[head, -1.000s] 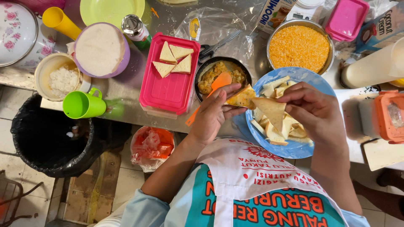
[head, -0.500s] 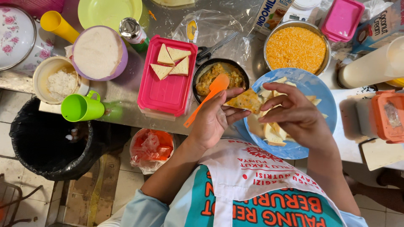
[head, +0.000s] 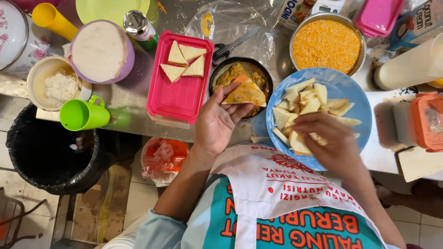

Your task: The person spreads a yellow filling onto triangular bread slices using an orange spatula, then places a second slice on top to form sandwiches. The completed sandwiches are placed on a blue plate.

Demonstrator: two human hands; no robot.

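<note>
My left hand (head: 217,121) holds a triangular bread piece (head: 247,93) topped with yellow filling, just above a black bowl (head: 216,74) of the same filling. An orange spoon tip (head: 242,78) shows behind the piece. My right hand (head: 325,144) hovers over a blue plate (head: 353,90) heaped with pale cut bread pieces (head: 307,94). Its fingers curl down onto the pieces at the plate's near side, and I cannot see whether they grip one. A pink tray (head: 177,99) to the left carries three folded triangles (head: 185,60).
A metal bowl of orange crumbs (head: 326,44) stands behind the plate. Further left are a purple bowl of white flour (head: 99,50), a cream cup (head: 57,85), a green mug (head: 80,114) and scissors (head: 230,48). A black bin (head: 50,157) sits below the table edge. An orange-lidded box (head: 427,121) is at right.
My left hand has lifted the bread piece from the plate's edge to over the black bowl, now showing filling. My right hand has dropped lower onto the plate. The orange spoon is back in the bowl.
</note>
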